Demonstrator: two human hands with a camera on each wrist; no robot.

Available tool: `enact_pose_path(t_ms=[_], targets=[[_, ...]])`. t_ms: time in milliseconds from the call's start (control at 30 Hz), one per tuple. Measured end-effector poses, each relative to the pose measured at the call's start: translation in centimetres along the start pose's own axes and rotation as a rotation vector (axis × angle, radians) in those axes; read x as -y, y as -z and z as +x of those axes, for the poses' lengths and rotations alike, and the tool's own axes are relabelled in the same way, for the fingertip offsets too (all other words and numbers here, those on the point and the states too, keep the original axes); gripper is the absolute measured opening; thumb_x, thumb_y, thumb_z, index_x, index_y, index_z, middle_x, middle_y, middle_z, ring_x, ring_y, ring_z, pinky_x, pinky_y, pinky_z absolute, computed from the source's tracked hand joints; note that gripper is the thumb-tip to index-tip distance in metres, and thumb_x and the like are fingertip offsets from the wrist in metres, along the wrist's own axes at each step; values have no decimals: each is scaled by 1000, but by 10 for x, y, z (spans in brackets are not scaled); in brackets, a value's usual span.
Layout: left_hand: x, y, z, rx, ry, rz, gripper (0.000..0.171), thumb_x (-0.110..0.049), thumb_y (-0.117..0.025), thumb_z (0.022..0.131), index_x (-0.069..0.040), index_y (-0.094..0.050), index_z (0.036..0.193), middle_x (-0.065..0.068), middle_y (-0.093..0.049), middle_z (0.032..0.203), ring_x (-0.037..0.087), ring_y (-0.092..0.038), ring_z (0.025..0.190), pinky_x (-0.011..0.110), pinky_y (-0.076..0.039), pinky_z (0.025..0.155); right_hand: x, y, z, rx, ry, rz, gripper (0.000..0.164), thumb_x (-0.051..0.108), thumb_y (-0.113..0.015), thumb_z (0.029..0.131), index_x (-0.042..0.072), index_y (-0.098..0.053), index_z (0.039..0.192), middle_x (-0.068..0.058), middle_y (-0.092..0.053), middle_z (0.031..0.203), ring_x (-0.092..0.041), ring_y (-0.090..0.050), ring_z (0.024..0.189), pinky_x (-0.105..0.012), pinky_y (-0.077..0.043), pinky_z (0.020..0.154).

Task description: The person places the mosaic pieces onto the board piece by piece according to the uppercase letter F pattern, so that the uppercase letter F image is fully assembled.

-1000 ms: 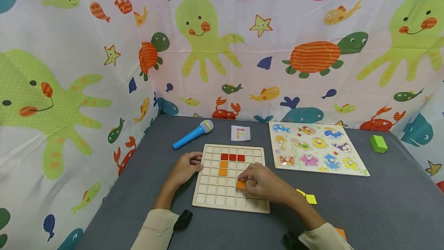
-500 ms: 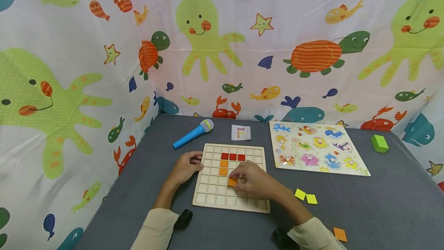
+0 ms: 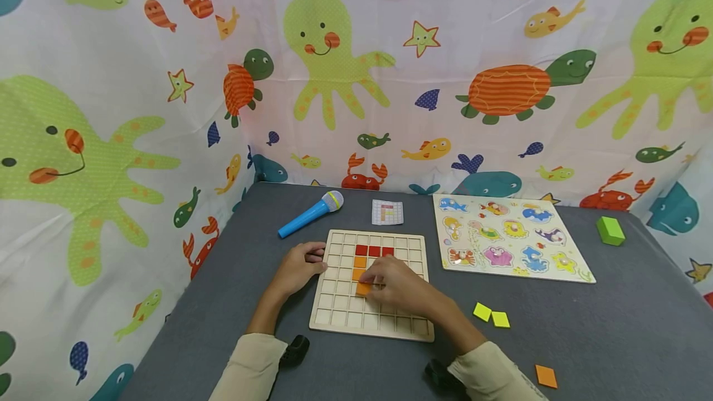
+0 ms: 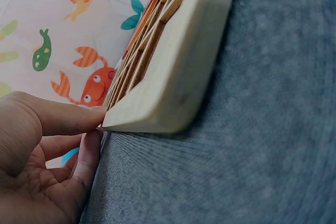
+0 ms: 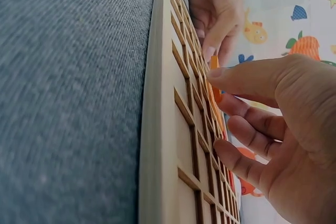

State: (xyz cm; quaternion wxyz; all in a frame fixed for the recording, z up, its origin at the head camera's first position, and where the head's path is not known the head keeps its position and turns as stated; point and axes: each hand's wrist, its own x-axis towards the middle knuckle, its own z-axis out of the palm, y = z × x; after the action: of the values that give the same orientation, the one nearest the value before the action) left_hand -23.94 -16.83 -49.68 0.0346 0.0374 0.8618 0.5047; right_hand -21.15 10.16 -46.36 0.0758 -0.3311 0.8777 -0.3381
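A wooden grid board lies on the grey table. Three red square tiles form a row in its upper cells, with two orange tiles below the leftmost one. My right hand pinches another orange square tile between thumb and fingers, just under that orange pair. In the right wrist view this orange tile stands tilted on edge close over the grid. At the board's left edge, my left hand grips the rim; in the left wrist view its thumb and fingertip meet at the wooden edge.
Two yellow tiles and one orange tile lie to the right. Behind the board are a blue toy microphone and a small pattern card. A sea-animal puzzle and a green block sit farther right.
My right hand has moved left across the board with the orange tile, from the middle columns to below the two orange tiles. My left hand stays at the board's edge.
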Motion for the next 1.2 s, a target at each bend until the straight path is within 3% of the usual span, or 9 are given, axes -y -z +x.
enact_pose_path(t_ms=[300, 767, 1200], targets=[[1, 0, 1, 1, 4, 2, 47, -6, -75, 96, -3, -65, 143, 12, -66, 125, 24, -68, 113, 45, -56, 100, 3, -4, 9, 22, -49, -9, 23, 11, -80, 92, 9, -81, 115, 1, -74, 110, -14, -60, 94, -33, -52, 85], [1, 0, 2, -12, 19, 9, 49, -7, -78, 94, -4, -66, 142, 10, -66, 122, 22, -68, 111, 44, -57, 99, 3, -6, 12, 20, -29, -13, 25, 10, -83, 91, 8, -79, 115, 1, -74, 111, -17, -62, 97, -36, -54, 87], [-1, 0, 0, -13, 27, 14, 48, -7, -77, 95, -5, -66, 142, 9, -66, 123, 21, -67, 110, 44, -56, 99, 2, -6, 15, 24, -45, 14, 26, 10, -86, 88, 8, -79, 114, 1, -75, 104, -14, -63, 90, -32, -54, 80]])
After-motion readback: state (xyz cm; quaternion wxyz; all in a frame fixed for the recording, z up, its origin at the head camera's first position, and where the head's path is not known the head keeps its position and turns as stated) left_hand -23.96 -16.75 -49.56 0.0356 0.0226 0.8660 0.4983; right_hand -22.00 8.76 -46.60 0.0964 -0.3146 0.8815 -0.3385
